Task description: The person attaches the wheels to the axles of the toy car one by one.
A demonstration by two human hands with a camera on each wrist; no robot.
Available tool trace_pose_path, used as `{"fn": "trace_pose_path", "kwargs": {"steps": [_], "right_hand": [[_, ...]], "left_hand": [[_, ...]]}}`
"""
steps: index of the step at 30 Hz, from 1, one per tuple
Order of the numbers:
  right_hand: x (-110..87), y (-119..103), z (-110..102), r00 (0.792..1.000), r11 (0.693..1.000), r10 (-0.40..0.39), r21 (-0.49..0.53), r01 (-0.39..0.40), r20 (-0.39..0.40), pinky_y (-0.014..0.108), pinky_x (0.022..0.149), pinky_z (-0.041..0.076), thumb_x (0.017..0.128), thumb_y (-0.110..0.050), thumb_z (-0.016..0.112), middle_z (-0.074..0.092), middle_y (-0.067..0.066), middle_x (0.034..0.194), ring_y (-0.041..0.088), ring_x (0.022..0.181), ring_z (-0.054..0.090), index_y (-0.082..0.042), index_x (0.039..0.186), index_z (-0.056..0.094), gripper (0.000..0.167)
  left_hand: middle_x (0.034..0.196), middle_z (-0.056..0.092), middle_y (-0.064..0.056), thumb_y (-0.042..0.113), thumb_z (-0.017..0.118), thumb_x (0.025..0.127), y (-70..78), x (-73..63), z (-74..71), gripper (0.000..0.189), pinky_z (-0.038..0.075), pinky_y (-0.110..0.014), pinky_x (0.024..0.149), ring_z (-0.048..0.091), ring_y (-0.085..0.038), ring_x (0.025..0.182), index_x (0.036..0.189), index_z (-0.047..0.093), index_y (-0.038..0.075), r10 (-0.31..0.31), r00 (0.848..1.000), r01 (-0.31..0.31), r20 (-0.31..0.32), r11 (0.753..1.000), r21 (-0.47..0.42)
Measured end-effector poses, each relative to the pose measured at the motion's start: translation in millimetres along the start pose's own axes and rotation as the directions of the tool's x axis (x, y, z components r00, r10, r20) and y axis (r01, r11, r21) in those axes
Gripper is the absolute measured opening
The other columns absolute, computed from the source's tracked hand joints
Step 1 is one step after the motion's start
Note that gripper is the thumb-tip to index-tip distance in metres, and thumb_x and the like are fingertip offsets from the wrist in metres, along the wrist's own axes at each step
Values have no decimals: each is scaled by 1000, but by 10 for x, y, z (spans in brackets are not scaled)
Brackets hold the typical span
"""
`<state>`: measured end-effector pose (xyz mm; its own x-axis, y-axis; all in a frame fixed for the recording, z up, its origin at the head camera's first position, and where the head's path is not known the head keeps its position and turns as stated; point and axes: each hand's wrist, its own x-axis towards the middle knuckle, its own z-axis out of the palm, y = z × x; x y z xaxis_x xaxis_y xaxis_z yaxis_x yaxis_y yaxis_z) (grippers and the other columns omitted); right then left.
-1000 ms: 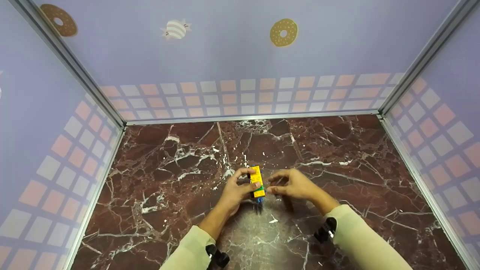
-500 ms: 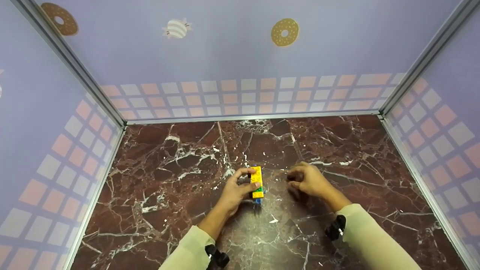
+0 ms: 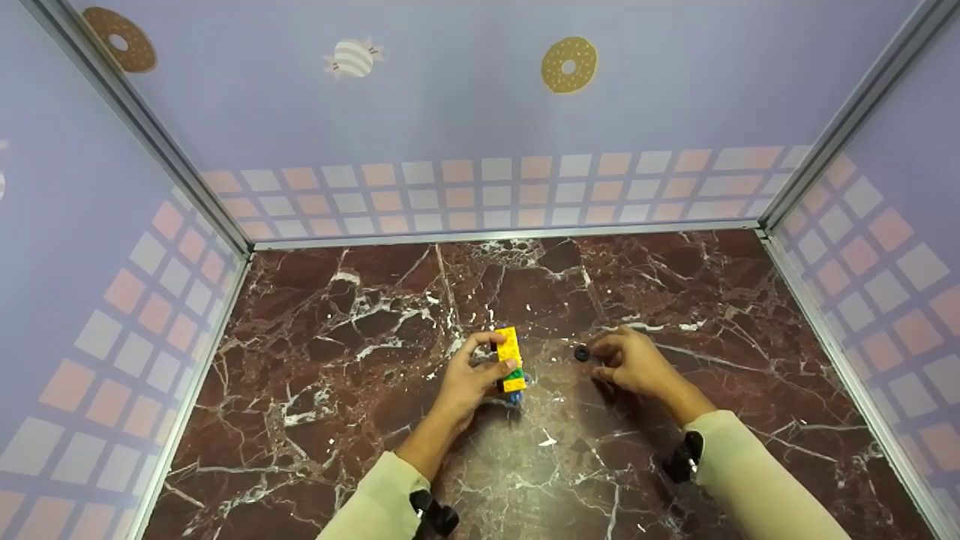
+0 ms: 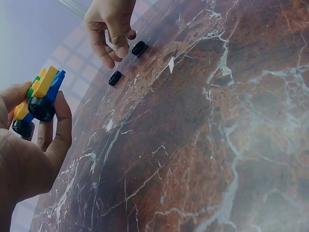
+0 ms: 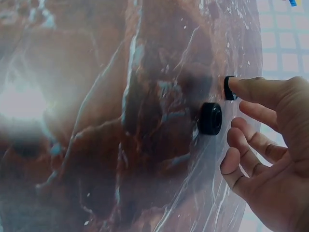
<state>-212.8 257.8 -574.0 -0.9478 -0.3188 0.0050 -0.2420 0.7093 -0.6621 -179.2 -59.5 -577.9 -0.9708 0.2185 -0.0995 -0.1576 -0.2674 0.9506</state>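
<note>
Pale purple walls (image 3: 457, 112) with pink and white squares stand around a dark red-brown surface (image 3: 315, 457) that has white lines and looks shiny. Over it, the left hand (image 3: 466, 381) holds a little toy car (image 3: 513, 354) made of yellow, green and blue bricks. The thumb and fingers are clamped on it from the side. Two black wheels show on the car's side in the left wrist view, the front one (image 4: 41, 109) and the back one (image 4: 22, 128).

The car looks like hard plastic, so it should be light and stiff. It should not squash, but bits might pop off if it is squeezed or pulled too hard. The best place to hold it is by the brick sides, away from the wheels.

Two loose black wheels, a near one (image 5: 211, 119) and a far one (image 5: 229, 88), lie flat on the surface. They look small and light, and may roll if they tip up. A soft pinch on the round edge should work well.

The right hand (image 3: 631, 366) is low beside them, with its thumb and fingers apart and bent a little. One fingertip covers part of the far wheel in its wrist view, but I cannot tell if they touch.
</note>
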Motion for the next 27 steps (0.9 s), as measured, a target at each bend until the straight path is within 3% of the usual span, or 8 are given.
{"fn": "trace_pose_path", "kwargs": {"steps": [3,7,11,12,14,17,23,27], "right_hand": [[-32,56,-15,1000,1000,-10,-26,10,2,43,83,65,79,-10,97,67,18,109,31,89,71,2,113,80,39],[-34,239,21,998,997,-64,-37,63,-19,62,108,61,78,-21,99,74,15,99,51,108,71,-3,110,81,41],[-23,371,58,996,995,-91,-28,91,-17,69,127,45,81,-22,97,77,8,86,45,103,75,-5,105,80,34],[-43,288,24,997,997,-72,-26,72,2,72,123,47,80,-18,96,76,8,84,40,93,75,-3,103,79,33],[-53,267,19,999,999,-44,-22,44,11,65,114,57,81,-13,94,74,9,84,27,80,71,-2,102,78,29],[-81,161,-11,1000,999,-5,-36,6,26,56,89,64,81,-9,94,73,11,86,19,77,66,-1,99,77,26],[-104,132,-17,1000,999,-19,-35,20,19,53,95,64,83,-6,93,76,12,84,22,77,70,-1,96,77,21],[-110,128,-23,1000,1000,-1,-23,2,24,36,79,63,85,-8,93,76,10,81,16,72,69,-1,95,77,20]], "left_hand": [[126,67,-21,-2,78,99,0,-3,0,48,73,-35,76,78,-20,93,140,55,-5,7,1000,-7,3,1000,-2],[123,69,-20,-2,78,99,-8,-10,-7,47,73,-35,77,78,-20,92,140,55,-5,14,1000,-14,10,1000,-8],[122,69,-21,-1,78,99,3,-21,-1,46,73,-36,77,79,-20,93,140,55,-4,8,1000,-8,15,1000,0],[123,69,-21,-1,78,99,7,-23,2,47,73,-35,78,78,-20,93,140,56,-4,6,1000,-6,16,1000,3],[123,69,-21,0,78,99,18,-28,10,47,73,-36,78,78,-20,94,140,56,-3,0,1000,0,18,1000,7],[122,69,-22,1,79,100,19,-29,12,47,74,-38,77,79,-21,94,141,56,-2,-5,1000,5,19,1000,11],[124,67,-23,2,79,100,9,-26,9,48,74,-40,74,79,-22,94,141,56,-1,-13,1000,12,20,1000,7],[131,62,-19,2,79,100,-1,-22,5,48,74,-41,73,78,-23,97,142,56,-1,-15,1000,15,24,1000,3]]}}
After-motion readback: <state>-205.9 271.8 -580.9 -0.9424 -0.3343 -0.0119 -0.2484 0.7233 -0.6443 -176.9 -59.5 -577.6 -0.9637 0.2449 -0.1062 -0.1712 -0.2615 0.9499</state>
